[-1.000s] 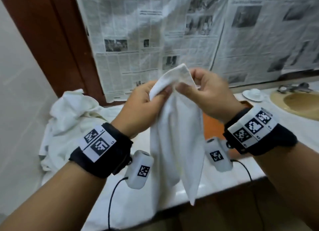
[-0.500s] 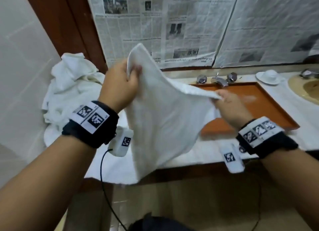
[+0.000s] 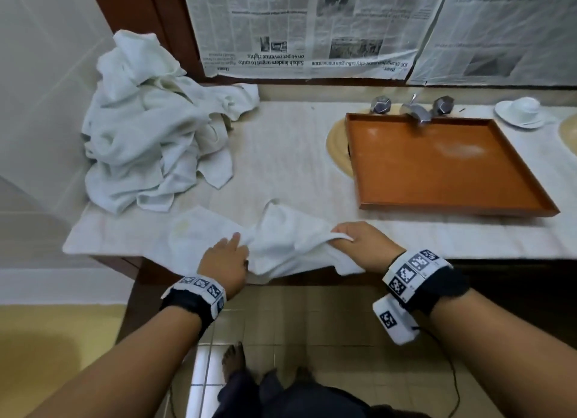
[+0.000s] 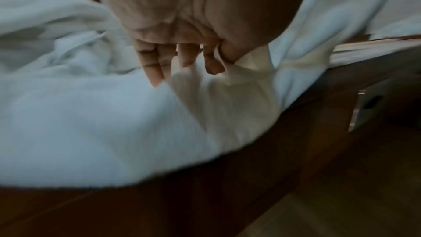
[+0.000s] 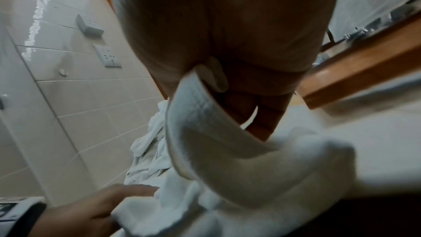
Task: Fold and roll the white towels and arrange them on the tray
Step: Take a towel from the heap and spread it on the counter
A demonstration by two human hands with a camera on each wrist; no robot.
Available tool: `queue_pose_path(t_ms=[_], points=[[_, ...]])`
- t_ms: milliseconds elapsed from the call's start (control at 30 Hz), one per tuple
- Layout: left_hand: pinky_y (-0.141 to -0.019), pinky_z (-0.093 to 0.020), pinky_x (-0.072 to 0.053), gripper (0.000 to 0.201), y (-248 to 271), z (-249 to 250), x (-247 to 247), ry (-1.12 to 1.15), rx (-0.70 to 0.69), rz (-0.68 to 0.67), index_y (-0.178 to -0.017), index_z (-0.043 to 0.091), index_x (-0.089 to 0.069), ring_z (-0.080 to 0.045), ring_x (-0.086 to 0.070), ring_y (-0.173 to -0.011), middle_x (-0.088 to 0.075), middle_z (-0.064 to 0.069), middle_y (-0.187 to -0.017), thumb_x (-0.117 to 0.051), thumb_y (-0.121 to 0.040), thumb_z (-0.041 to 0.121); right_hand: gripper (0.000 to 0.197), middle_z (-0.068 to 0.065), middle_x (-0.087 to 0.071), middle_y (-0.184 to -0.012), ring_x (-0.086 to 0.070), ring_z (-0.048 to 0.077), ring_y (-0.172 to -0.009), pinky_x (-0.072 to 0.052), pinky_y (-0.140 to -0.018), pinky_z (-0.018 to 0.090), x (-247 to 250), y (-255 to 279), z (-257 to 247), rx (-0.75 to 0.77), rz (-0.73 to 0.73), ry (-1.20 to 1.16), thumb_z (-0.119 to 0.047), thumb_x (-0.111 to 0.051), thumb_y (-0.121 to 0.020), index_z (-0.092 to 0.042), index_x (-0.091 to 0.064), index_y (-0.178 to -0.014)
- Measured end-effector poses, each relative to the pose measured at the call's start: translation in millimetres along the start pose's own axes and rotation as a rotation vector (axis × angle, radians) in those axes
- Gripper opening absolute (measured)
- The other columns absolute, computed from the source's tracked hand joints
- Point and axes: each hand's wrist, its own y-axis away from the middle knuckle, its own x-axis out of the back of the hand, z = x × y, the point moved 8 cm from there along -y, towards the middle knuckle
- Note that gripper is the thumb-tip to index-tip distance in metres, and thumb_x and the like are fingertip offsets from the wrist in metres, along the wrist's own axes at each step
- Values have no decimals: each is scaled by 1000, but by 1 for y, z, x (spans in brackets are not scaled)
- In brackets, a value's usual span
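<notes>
One white towel (image 3: 287, 239) lies crumpled at the counter's front edge, part of it hanging over. My left hand (image 3: 242, 249) is at its left end, and in the left wrist view the left hand (image 4: 200, 60) pinches a fold of the towel (image 4: 102, 123) between thumb and index finger. My right hand (image 3: 346, 235) grips the right corner. The right wrist view shows the towel (image 5: 239, 168) hem running into the right hand (image 5: 239, 96). An orange tray (image 3: 437, 174) sits to the right rear with nothing on it. A heap of white towels (image 3: 146, 136) lies at the back left.
The tray rests over a sink (image 3: 337, 149) below a chrome tap (image 3: 415, 111). A white cup and saucer (image 3: 521, 110) stands at the far right. Newspaper (image 3: 312, 27) covers the wall behind. Bare counter (image 3: 296, 155) lies between heap and tray. A tiled wall bounds the left.
The towel was held up in the air, spread between both hands. Both hands have come down and laid it on the counter's front edge, still holding it.
</notes>
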Motion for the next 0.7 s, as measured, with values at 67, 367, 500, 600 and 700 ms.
queue_pose_path(t_ms=[67, 367, 500, 600, 700], points=[[-81, -39, -50, 27, 15, 24, 9, 243, -79, -21, -110, 15, -55, -37, -62, -96, -63, -17, -120, -34, -96, 22, 22, -2, -62, -90, -55, 13, -84, -41, -77, 26, -10, 3, 12, -61, -33, -36, -27, -58, -99, -10, -70, -106], [-38, -26, -42, 27, 20, 32, 50, 1099, -86, -335, -89, 0, -64, -30, -52, -48, -63, -15, -58, -46, -91, 20, 18, 0, -59, -64, -54, 14, -49, -47, -53, 26, 30, -3, 30, -136, 0, -111, -21, -61, -97, -9, -70, -87], [-38, -22, -32, 24, 3, -48, 107, 1295, 193, 126, -94, 0, -59, -19, -37, -32, -44, -8, -45, -38, -101, 10, 28, 7, -53, -64, -49, 20, -57, -44, -57, 34, 71, -17, 31, -120, 213, -81, -23, -57, -98, 0, -66, -85], [-42, -23, -35, 27, -6, -71, 127, 1423, 261, 192, -92, 9, -61, -21, -41, -36, -45, -11, -50, -36, -101, 13, 23, 13, -61, -68, -55, 28, -56, -43, -56, 31, 93, -31, 22, -108, 311, -134, -21, -59, -96, -2, -69, -87], [-45, -25, -41, 36, -25, -71, 141, 1412, 285, 183, -94, 11, -64, -23, -48, -39, -51, -10, -53, -29, -89, 0, 12, 15, -68, -72, -65, 27, -58, -54, -58, 35, 117, -50, 16, -163, 449, -266, -16, -61, -95, -15, -71, -88]])
